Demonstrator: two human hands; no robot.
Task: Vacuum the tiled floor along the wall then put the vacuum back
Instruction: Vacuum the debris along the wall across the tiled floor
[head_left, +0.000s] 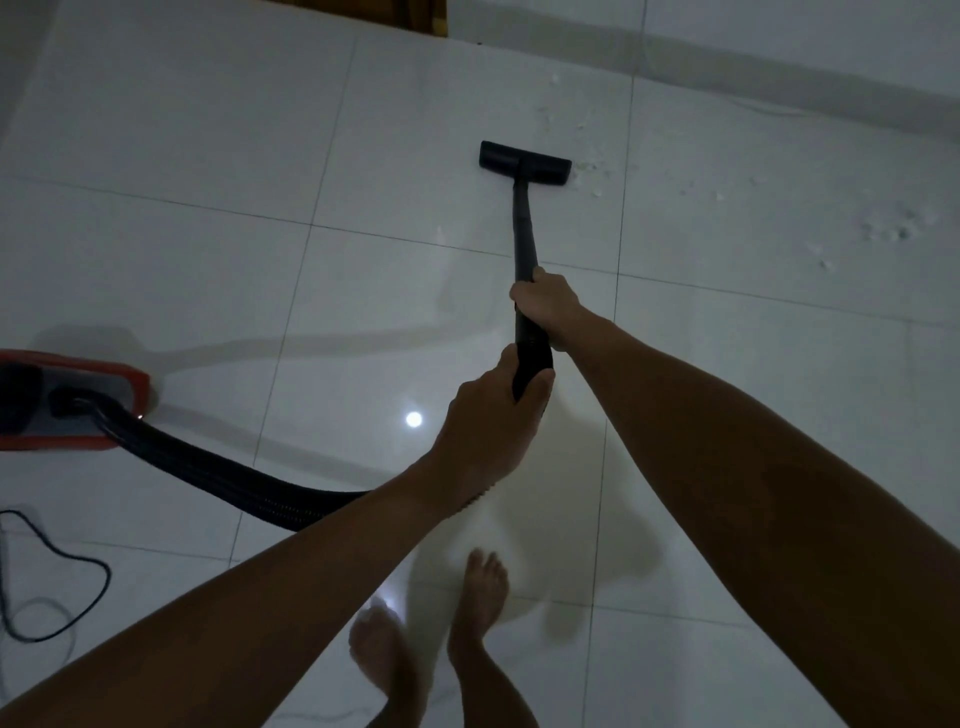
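Hands first: our right hand (545, 304) is wrapped around the black wand (522, 234) higher up the tube, and our left hand (488, 415) is clenched on its lower grip end, where the ribbed hose (218, 473) joins. The floor head (524, 162) lies flat on the white tiled floor (208, 208) with pale crumbs (888, 231) scattered just to its right, near the wall (779, 31). The red canister (78, 400) sits at the left edge beside a loose black cord (62, 561), and our bare feet (478, 597) stand below the hands.
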